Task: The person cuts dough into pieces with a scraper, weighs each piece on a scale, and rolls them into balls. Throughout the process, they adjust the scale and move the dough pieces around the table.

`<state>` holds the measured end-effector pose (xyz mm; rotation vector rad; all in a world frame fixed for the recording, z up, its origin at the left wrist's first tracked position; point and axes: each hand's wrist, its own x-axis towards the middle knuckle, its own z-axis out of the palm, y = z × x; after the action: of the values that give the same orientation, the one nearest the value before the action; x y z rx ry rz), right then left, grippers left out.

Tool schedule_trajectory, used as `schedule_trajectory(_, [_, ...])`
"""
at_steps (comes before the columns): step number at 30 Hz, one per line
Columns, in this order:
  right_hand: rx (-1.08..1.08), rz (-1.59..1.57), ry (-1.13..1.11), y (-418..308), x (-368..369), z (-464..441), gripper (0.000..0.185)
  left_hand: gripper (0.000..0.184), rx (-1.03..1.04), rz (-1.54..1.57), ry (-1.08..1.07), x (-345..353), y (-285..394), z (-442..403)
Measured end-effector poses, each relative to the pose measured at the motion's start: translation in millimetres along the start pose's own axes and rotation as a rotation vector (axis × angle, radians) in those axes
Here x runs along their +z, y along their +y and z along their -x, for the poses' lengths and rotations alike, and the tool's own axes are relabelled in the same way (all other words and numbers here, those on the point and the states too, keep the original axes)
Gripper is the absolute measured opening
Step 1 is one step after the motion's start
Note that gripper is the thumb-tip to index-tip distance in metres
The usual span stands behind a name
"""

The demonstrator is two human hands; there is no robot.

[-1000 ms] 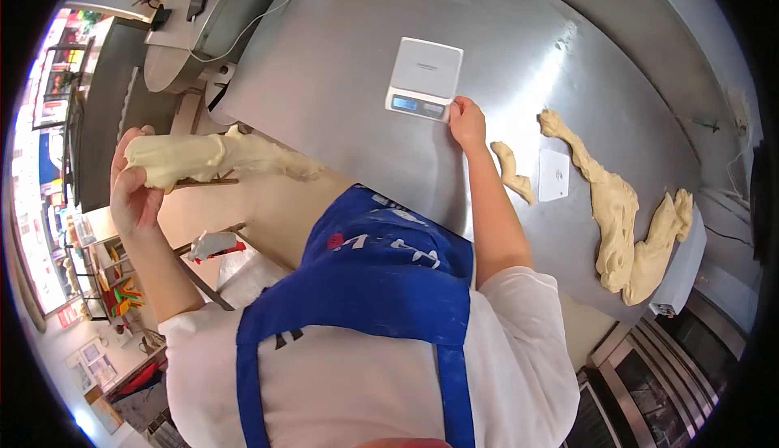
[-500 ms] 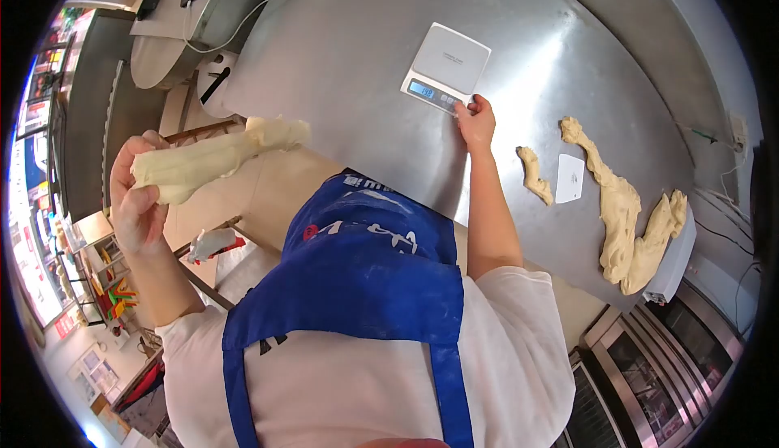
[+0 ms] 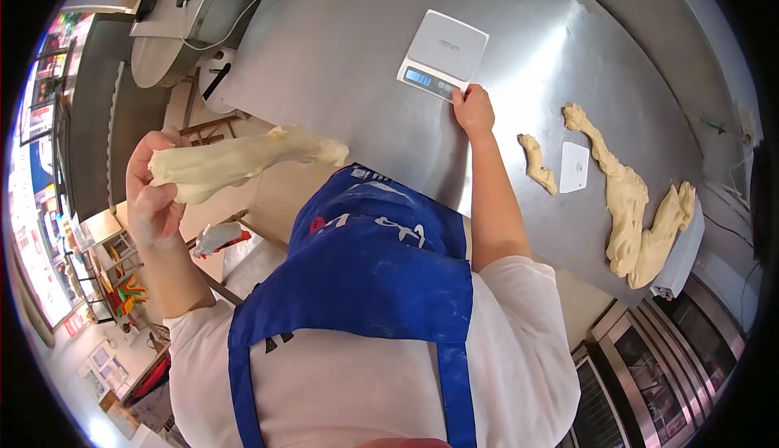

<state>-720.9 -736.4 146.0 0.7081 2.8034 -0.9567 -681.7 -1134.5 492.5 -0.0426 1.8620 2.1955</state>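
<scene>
On the left, my left hand (image 3: pixel 156 192) is closed around one end of a long pale piece of dough (image 3: pixel 243 160). The dough stretches sideways in the air past the table's edge, its narrower end towards the middle. My right hand (image 3: pixel 473 111) is at the front right corner of a white digital kitchen scale (image 3: pixel 450 44), fingers curled and gripping that corner beside the buttons. Nothing lies on the scale's plate, and its display is lit, with digits too small to read surely.
The scale stands on a steel table (image 3: pixel 341 58). To the right lie a small dough strip (image 3: pixel 536 164), a white scraper (image 3: pixel 574 167), a long dough piece (image 3: pixel 625 213) and another dough lump (image 3: pixel 659 237). A cable (image 3: pixel 243 26) runs along the table's far left.
The dough in my left hand has stretched out longer towards the right. The scale's display digits look different. My right hand stays at the scale's corner; the whole view has shifted slightly.
</scene>
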Motion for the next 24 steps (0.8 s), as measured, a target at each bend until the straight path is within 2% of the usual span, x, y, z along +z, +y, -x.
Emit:
schedule_trajectory(3, [-0.016,-0.032,0.004,0,-5,-1,0.036,0.032,0.043,-0.077,0.040,15,-5,-1])
schedule_trajectory(6, [0.055,-0.164,-0.081,4,-12,6,0.037,0.031,-0.003,-0.138,0.029,26,-6,-2])
schedule_trajectory(8, [-0.052,-0.247,0.184,26,-17,17,0.036,0.031,0.040,-0.191,0.024,30,-11,-4])
schedule_trajectory(10, [0.016,-0.338,0.331,51,-41,32,0.033,0.033,0.025,-0.176,-0.031,25,-12,-6])
schedule_trajectory(12, [0.068,-0.200,0.469,90,-73,45,0.034,0.037,0.010,-0.163,-0.083,26,-13,-8])
schedule_trajectory(14, [0.000,0.006,0.674,164,-96,43,0.036,0.034,0.017,-0.173,-0.100,34,-14,-12])
schedule_trajectory(16, [0.084,0.142,0.740,193,-137,57,0.042,0.034,-0.033,-0.180,-0.090,43,-8,-13])
schedule_trajectory(18, [0.169,0.357,0.726,246,-147,60,0.047,0.034,-0.083,-0.189,-0.082,54,-8,-14])
schedule_trajectory(19, [0.170,0.354,0.724,261,-148,62,0.047,0.034,-0.023,-0.180,-0.118,61,-10,-17])
schedule_trajectory(21, [0.191,0.475,0.625,272,-150,66,0.054,0.034,0.034,-0.174,-0.151,72,-11,-19])
schedule_trajectory(22, [0.191,0.472,0.621,277,-148,66,0.054,0.035,0.025,-0.186,-0.171,77,-10,-19])
schedule_trajectory(24, [0.295,0.393,0.430,261,-155,71,0.060,0.035,0.013,-0.205,-0.193,84,-10,-21])
